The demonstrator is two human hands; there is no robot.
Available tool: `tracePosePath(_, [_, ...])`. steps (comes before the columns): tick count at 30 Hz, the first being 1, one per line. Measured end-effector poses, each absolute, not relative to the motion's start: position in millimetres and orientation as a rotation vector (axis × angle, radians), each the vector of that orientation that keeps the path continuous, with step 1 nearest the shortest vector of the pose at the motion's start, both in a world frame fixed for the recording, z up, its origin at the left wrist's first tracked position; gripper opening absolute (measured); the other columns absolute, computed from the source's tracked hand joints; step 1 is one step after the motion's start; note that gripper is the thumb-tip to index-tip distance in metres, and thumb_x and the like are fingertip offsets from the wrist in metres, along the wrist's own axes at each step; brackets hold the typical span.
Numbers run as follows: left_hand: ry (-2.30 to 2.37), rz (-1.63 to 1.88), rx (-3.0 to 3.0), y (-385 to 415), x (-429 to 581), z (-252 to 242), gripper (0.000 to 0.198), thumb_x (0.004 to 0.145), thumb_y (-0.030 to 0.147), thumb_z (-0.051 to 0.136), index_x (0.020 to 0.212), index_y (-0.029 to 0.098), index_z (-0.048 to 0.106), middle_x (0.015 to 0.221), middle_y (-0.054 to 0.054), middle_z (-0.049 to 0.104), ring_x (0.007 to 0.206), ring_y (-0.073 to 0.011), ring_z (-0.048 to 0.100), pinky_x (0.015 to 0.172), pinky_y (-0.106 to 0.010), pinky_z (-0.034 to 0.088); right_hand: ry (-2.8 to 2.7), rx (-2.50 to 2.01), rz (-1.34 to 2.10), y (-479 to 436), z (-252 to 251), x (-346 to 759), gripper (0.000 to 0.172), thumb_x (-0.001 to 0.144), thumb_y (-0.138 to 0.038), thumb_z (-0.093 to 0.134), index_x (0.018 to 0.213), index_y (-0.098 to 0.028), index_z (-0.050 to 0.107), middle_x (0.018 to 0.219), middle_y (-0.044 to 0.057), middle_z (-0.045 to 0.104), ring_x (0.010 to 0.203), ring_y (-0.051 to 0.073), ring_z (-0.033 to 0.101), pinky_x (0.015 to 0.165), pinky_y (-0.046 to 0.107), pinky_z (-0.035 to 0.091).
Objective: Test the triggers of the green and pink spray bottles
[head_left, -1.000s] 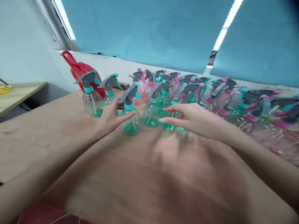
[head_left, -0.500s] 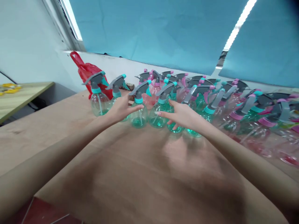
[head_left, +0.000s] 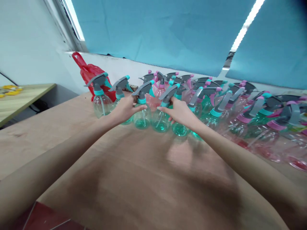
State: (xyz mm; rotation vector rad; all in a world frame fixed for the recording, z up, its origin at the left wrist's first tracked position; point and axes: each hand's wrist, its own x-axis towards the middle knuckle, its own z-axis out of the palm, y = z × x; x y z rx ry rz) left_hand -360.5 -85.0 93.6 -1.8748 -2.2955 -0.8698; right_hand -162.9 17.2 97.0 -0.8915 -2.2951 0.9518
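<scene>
Two clear green spray bottles with teal collars and grey triggers stand side by side near the middle. My left hand is closed round the neck of the left one, its thumb across the front. Round the neck of the right one is my right hand, thumb in front and fingers behind. Both bottles are upright on the table. Left of my left hand stand two more teal-collared bottles, the outer one in full view and the other partly hidden by the hand.
Several spray bottles with pink or teal collars crowd the right side of the brown table. A red plastic bag is at the back left. Behind is a wall with blue covering. Another table with yellow items stands far left.
My right hand has moved left and slightly up onto the neck of its bottle, and its fingers have closed. My left hand has closed on its bottle. Both bottles have shifted slightly.
</scene>
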Motion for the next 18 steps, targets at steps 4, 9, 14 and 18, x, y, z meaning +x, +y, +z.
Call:
tracePosePath(4, [-2.317, -0.833, -1.836, -84, -360, 93, 0.033, 0.084, 0.043, 0.065, 0.101, 0.014, 0.061, 0.096, -0.012, 0.071, 0.093, -0.0303, 0.069, 0.075, -0.035, 0.051, -2.330, -0.886, 0.978, 16, 99, -159, 0.028, 0.085, -0.038, 0.067, 0.099, -0.018, 0.053, 0.059, 0.000, 0.055, 0.040, 0.018, 0.057, 0.037, 0.032, 0.048])
tracePosePath(9, [-2.334, -0.800, -1.795, -82, -358, 89, 0.036, 0.088, 0.041, 0.061, 0.113, 0.016, 0.057, 0.101, -0.012, 0.069, 0.099, -0.0320, 0.067, 0.082, -0.039, 0.050, -2.369, -0.869, 0.993, 14, 100, -153, 0.032, 0.085, -0.042, 0.066, 0.102, -0.018, 0.053, 0.060, 0.000, 0.058, 0.042, 0.018, 0.058, 0.040, 0.031, 0.046])
tracePosePath(14, [-2.320, -0.851, -1.786, -87, -349, 83, 0.052, 0.096, 0.044, 0.043, 0.139, 0.016, 0.037, 0.124, -0.016, 0.062, 0.112, -0.0300, 0.062, 0.094, -0.043, 0.047, -2.391, -0.796, 0.890, 12, 94, -147, 0.029, 0.086, -0.042, 0.063, 0.101, -0.018, 0.055, 0.077, 0.004, 0.064, 0.053, 0.016, 0.060, 0.051, 0.031, 0.046])
tracePosePath(18, [-2.328, -0.905, -1.725, -105, -337, 80, 0.057, 0.094, 0.048, 0.044, 0.138, 0.011, 0.040, 0.133, -0.021, 0.056, 0.124, -0.0314, 0.054, 0.101, -0.045, 0.044, -2.429, -0.674, 0.805, 7, 89, -142, 0.032, 0.087, -0.043, 0.062, 0.103, -0.016, 0.056, 0.087, 0.007, 0.065, 0.070, 0.020, 0.063, 0.059, 0.031, 0.047])
